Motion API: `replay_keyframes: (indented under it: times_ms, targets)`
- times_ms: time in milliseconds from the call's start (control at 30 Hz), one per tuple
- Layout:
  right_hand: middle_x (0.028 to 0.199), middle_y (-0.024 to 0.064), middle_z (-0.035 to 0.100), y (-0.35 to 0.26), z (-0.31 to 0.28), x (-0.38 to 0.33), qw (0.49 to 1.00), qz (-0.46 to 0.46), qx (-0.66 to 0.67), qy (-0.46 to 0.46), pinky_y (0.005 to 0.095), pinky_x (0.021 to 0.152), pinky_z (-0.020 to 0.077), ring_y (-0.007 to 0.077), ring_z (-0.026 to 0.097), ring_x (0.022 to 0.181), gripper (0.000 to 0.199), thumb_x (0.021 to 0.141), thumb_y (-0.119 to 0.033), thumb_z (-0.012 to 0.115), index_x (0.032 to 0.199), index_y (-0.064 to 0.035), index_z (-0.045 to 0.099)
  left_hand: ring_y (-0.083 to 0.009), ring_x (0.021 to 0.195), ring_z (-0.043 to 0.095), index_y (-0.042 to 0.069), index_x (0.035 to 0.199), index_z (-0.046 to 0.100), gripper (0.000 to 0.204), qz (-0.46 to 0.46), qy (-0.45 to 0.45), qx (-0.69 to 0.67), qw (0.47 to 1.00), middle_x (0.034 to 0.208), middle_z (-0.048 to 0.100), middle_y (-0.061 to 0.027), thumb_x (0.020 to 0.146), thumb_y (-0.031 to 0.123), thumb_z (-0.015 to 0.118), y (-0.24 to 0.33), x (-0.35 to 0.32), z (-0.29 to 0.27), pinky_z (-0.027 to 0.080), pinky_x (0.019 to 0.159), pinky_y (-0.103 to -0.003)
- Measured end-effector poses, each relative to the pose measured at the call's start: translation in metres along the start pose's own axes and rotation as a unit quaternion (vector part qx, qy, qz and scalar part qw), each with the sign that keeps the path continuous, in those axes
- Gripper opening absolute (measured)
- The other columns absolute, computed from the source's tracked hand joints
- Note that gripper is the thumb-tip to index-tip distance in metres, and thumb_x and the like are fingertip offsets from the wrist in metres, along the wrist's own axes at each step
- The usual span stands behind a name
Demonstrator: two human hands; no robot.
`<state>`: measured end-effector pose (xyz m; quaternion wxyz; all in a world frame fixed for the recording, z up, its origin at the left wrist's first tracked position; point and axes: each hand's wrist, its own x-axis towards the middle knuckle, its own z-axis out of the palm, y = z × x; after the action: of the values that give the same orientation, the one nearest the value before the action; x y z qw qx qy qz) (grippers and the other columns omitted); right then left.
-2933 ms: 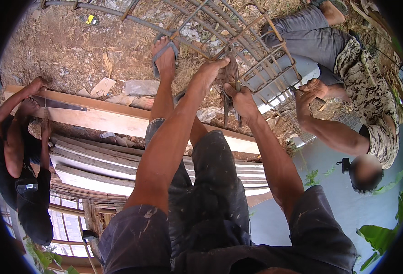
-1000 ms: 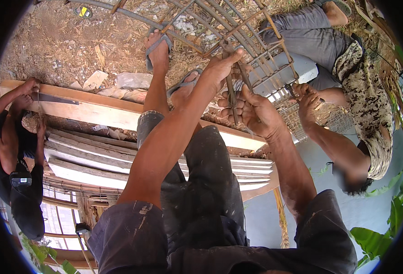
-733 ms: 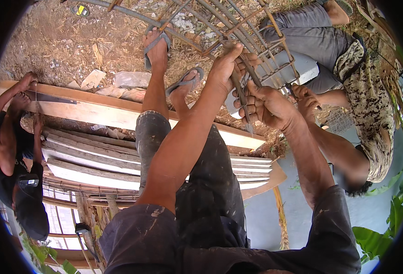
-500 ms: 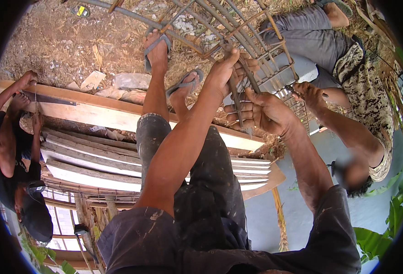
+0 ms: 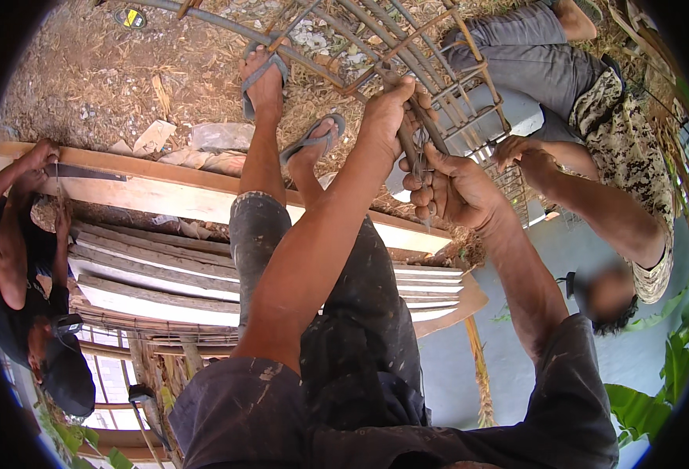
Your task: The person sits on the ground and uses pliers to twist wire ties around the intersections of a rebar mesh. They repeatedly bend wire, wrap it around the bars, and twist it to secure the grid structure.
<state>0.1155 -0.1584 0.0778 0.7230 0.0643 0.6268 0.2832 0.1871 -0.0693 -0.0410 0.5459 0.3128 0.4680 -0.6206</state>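
My left hand (image 5: 385, 117) is closed on a dark pair of pincers (image 5: 433, 134), its thumb along the upper part. The tool's two handles slant down toward my right hand, and its head lies against the rusty rebar cage (image 5: 418, 59). My right hand (image 5: 469, 191) is just below and to the right, fingers curled in and thumb by a handle end. Thin tie wire (image 5: 420, 166) shows at its fingertips; the fingers partly hide how it is held.
On the right a co-worker in a camouflage shirt (image 5: 633, 148) crouches with hands at the cage. At left another person (image 5: 16, 258) holds a handsaw (image 5: 86, 170) at a long wooden plank (image 5: 172, 195). Stacked boards (image 5: 157, 270) lie behind my legs. Sandalled feet stand on littered ground.
My right hand's fingers, spread before, have curled in around the wire near the handles. The pincers have shifted slightly. The co-worker's hands at right have drawn together beside the cage.
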Motion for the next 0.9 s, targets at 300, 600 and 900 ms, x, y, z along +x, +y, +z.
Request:
replay_keyframes:
  times_ms: [300, 600, 900]
  targets:
    - [0.114, 0.0126, 0.060, -0.052, 0.029, -0.054, 0.799, -0.072, -0.547, 0.238, 0.0331, 0.080, 0.0503, 0.0203, 0.060, 0.090, 0.063, 0.088, -0.023, 0.058, 0.140, 0.0067, 0.038, -0.0222, 0.053, 0.059, -0.009, 0.085, 0.054, 0.017, 0.060, 0.237, 0.077, 0.967, 0.071, 0.058, -0.0157, 0.088, 0.007, 0.049, -0.008, 0.011, 0.058, 0.049, 0.044, -0.035]
    - [0.093, 0.0282, 0.065, -0.021, 0.035, -0.036, 0.541, -0.103, -0.723, 0.417, 0.0426, 0.080, 0.0495, 0.0394, 0.064, 0.087, 0.048, 0.076, -0.022, 0.066, 0.112, 0.0080, 0.055, -0.0461, 0.090, 0.065, -0.015, 0.092, 0.057, 0.025, 0.051, 0.318, 0.154, 0.934, 0.094, 0.063, -0.0343, 0.080, 0.005, 0.050, -0.013, 0.013, 0.066, 0.055, 0.081, -0.047]
    - [0.085, 0.0109, 0.064, -0.016, 0.010, -0.027, 0.948, 0.002, -0.253, 0.191, 0.0254, 0.044, 0.0418, 0.0162, 0.065, 0.067, 0.038, 0.093, -0.032, 0.060, 0.108, 0.0024, 0.058, -0.0261, 0.076, 0.063, -0.008, 0.095, 0.061, 0.044, 0.028, 0.144, 0.222, 0.964, 0.089, 0.066, -0.0196, 0.076, 0.030, 0.074, 0.005, 0.000, 0.021, 0.049, 0.074, -0.037]
